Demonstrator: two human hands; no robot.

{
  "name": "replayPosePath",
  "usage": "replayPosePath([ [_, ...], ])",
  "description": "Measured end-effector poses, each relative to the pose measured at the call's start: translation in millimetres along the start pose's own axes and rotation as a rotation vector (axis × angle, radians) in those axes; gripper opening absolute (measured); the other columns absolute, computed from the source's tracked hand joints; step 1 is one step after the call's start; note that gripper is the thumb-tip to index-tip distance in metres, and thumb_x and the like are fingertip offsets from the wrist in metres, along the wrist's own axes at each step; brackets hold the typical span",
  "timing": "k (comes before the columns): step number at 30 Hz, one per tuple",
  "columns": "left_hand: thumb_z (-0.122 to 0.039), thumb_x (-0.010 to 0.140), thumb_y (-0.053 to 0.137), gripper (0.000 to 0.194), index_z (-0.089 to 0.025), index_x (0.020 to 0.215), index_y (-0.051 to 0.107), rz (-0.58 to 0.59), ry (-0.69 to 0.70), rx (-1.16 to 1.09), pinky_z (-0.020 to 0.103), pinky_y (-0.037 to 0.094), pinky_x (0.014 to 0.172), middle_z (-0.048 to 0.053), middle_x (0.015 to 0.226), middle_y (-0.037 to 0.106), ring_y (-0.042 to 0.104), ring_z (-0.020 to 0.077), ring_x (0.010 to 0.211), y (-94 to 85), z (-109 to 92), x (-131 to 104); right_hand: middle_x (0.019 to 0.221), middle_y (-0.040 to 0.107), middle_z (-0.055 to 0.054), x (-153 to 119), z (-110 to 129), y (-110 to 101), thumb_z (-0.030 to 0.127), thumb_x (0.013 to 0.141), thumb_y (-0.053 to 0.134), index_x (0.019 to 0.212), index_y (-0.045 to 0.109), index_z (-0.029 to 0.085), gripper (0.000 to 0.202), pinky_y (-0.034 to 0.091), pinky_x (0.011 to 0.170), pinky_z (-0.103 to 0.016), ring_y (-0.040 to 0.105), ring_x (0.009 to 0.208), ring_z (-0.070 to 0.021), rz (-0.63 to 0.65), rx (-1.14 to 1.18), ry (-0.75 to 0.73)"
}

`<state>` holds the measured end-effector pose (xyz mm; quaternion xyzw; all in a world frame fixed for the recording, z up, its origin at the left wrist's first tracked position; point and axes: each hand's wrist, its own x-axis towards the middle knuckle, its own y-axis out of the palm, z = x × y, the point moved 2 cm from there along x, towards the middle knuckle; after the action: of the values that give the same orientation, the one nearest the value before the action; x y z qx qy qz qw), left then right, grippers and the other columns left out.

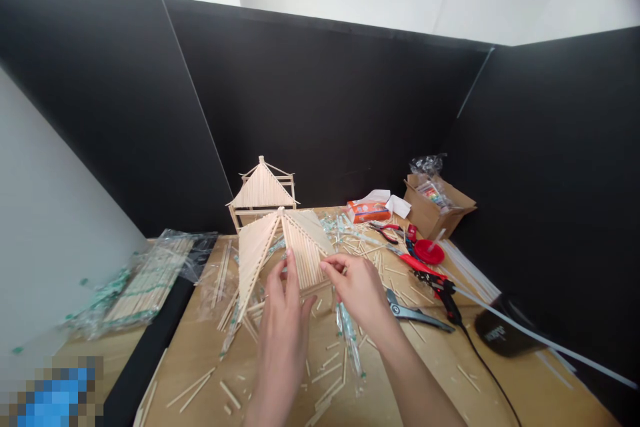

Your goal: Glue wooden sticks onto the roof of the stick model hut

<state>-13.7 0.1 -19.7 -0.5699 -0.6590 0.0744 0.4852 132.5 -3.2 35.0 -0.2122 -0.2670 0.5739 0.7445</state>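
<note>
A pyramid-shaped roof of thin wooden sticks stands in front of me, with a gap in its covering between the left and right panels. Against its front panel rests my left hand, fingers stretched out and thumb apart. My right hand is closed in a pinch at the panel's right edge; whatever lies between its fingertips is too small to make out. Behind the roof is a second stick model, with a covered roof face and an open frame.
Loose sticks and plastic wrappers litter the wooden table. On the right lie grey-handled cutters, a glue gun with a cable, red pliers, a red spool, a black cup and a cardboard box. Bagged sticks lie left.
</note>
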Motion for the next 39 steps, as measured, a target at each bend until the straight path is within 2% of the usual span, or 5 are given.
replayPosePath([
  [9,-0.025,0.088,0.053,0.078,-0.022,0.153,0.009,-0.129,0.011,0.157,0.048,0.053,0.079,0.023,0.128,0.047,0.056,0.0379,0.113,1.5,-22.6,1.2,0.048,0.063,0.004,0.8,-2.8,2.1,0.031,0.088,0.057,0.086,0.075,0.024,0.020,0.038,0.050,-0.024,0.056,0.042,-0.0153,0.016,0.013,0.004],
  [16,-0.028,0.090,0.052,0.072,-0.015,0.152,0.019,-0.137,-0.025,0.291,0.044,0.054,0.073,0.025,0.127,0.052,0.060,0.0363,0.105,3.9,-24.3,1.9,0.047,0.062,0.004,1.4,-2.5,0.3,0.029,0.088,0.057,0.083,0.075,0.024,0.019,0.036,0.052,-0.023,0.056,0.044,-0.0140,0.011,-0.001,-0.007],
  [23,-0.034,0.090,0.052,0.069,-0.019,0.151,0.024,-0.143,-0.068,0.247,0.044,0.053,0.077,0.023,0.129,0.053,0.060,0.0365,0.107,6.0,-22.1,0.2,0.043,0.059,0.004,0.4,-1.2,-0.8,0.029,0.087,0.058,0.084,0.076,0.023,0.019,0.037,0.054,-0.023,0.056,0.044,-0.0141,0.022,-0.012,0.010],
  [33,-0.038,0.091,0.050,0.067,-0.015,0.150,0.027,-0.173,-0.052,0.309,0.043,0.053,0.071,0.024,0.127,0.055,0.063,0.0357,0.100,7.8,-24.0,1.5,0.041,0.057,0.005,1.3,1.6,-1.2,0.030,0.087,0.059,0.082,0.076,0.023,0.019,0.036,0.054,-0.023,0.056,0.044,-0.0144,0.026,-0.023,0.022],
  [39,-0.034,0.091,0.052,0.066,-0.013,0.149,0.029,-0.192,-0.024,0.325,0.042,0.054,0.070,0.025,0.125,0.056,0.064,0.0342,0.099,6.9,-24.3,1.5,0.044,0.059,0.005,1.2,1.3,-0.3,0.031,0.087,0.060,0.083,0.076,0.023,0.019,0.036,0.054,-0.024,0.056,0.045,-0.0142,0.022,-0.036,0.035],
])
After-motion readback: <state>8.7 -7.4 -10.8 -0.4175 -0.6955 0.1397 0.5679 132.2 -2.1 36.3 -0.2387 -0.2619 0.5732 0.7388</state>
